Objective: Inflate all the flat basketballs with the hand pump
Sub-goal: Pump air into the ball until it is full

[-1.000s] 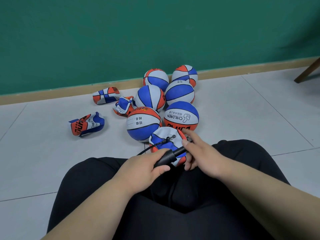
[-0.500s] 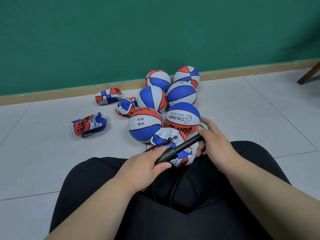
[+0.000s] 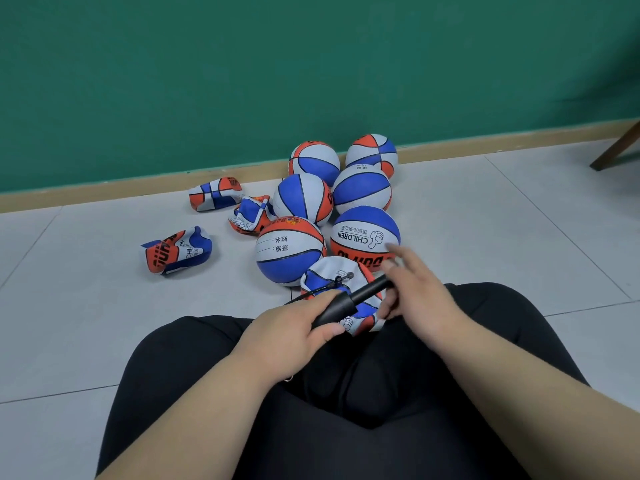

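your right hand (image 3: 420, 299) had pushed the handle of the hand pump (image 3: 349, 301) back toward your left hand (image 3: 294, 336), both sets of fingers (image 3: 325, 296) closed on it, its hose running into the half-limp ball (image 3: 332, 271) between your knees; six balls (image 3: 291, 251) stood round, three flat ones (image 3: 176, 251) waited on the floor (image 3: 86, 323).

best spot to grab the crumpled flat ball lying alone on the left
Probably pinch the raised blue fold on its right end, coming from above: the flat ball lies collapsed on the floor with nothing round to cup, and that fold stands up.
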